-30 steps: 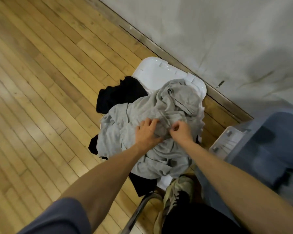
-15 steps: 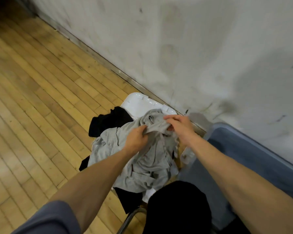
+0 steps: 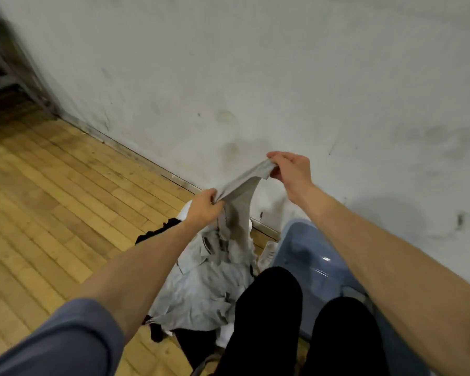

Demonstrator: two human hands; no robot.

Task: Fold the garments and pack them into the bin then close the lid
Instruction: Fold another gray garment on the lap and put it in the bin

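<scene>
Wooden floor (image 3: pixel 65 202) occupies the left; a black garment (image 3: pixel 158 230) lies on it at the pile's left edge. Left hand (image 3: pixel 202 207) pinches the grey garment (image 3: pixel 239 194) low and near; right hand (image 3: pixel 289 170) pinches its upper edge higher, farther and to the right. Between them the cloth runs taut, its long axis rising left to right, the rest hanging to the heap below. Blue bin (image 3: pixel 307 256) stands right of the pile, nearer the right hand.
</scene>
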